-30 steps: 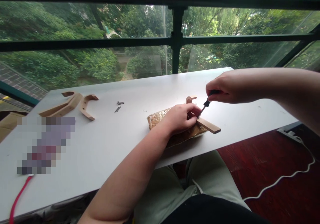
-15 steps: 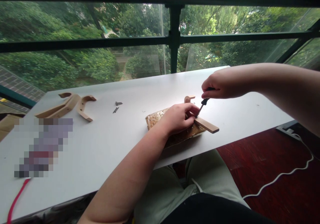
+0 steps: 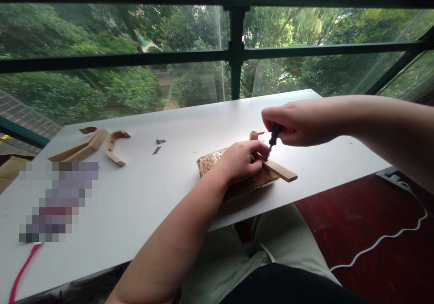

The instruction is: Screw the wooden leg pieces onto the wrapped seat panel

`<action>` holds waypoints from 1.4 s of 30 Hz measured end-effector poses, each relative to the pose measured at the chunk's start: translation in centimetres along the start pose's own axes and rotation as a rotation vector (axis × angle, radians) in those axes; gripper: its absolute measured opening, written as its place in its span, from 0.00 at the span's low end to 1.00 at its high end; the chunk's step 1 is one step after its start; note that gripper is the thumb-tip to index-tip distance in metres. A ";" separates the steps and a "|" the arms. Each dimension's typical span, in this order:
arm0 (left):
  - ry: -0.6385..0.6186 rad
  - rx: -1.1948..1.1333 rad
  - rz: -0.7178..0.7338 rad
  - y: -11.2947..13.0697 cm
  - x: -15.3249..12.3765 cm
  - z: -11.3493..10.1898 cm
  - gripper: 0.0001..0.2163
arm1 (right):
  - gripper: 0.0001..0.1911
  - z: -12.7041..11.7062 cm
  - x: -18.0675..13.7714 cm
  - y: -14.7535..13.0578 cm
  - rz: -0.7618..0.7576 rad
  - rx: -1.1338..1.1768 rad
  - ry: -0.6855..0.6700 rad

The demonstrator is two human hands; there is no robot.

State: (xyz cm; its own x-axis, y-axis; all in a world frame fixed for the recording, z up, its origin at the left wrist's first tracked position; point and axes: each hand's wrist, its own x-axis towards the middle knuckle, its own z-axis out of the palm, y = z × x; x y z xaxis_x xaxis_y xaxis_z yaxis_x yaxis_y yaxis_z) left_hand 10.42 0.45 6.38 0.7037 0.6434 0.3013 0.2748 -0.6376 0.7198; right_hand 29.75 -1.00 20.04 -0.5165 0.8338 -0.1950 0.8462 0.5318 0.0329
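My right hand (image 3: pixel 294 125) is closed around the black handle of a small screwdriver (image 3: pixel 272 137), which points down at a flat wooden bar (image 3: pixel 280 171). My left hand (image 3: pixel 240 160) is curled over the near end of that bar and presses it onto a brown speckled board (image 3: pixel 210 161) lying near the table's front edge. A rounded wooden piece (image 3: pixel 256 135) pokes up just behind my left hand. The screwdriver's tip meets the wood right beside my left fingertips.
Two curved wooden parts (image 3: pixel 95 144) lie at the far left of the white table (image 3: pixel 142 195). A few dark screws (image 3: pixel 159 144) sit mid-table. A blurred patch and a red cord (image 3: pixel 21 271) are at front left. A white cable (image 3: pixel 383 238) runs over the red floor.
My right hand has shifted left and a little lower, bringing the screwdriver more upright over the bar. My left hand and the wooden pieces have stayed in place.
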 end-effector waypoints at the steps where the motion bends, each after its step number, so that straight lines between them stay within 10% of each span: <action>1: -0.001 -0.001 0.000 0.0 0.0 0.0 0.13 | 0.08 0.0 0.1 0.0 0.002 -0.004 -0.001; 42: -0.006 -0.035 -0.024 0.1 0.1 -0.2 0.11 | 0.09 0.3 1.4 0.3 -0.006 0.101 -0.018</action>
State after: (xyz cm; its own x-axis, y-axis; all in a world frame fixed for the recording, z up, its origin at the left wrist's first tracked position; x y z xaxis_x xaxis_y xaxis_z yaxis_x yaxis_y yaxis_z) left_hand 10.38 0.51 6.62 0.7015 0.6554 0.2800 0.2687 -0.6071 0.7478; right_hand 29.35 0.29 19.46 -0.5203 0.8271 -0.2126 0.8523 0.5187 -0.0677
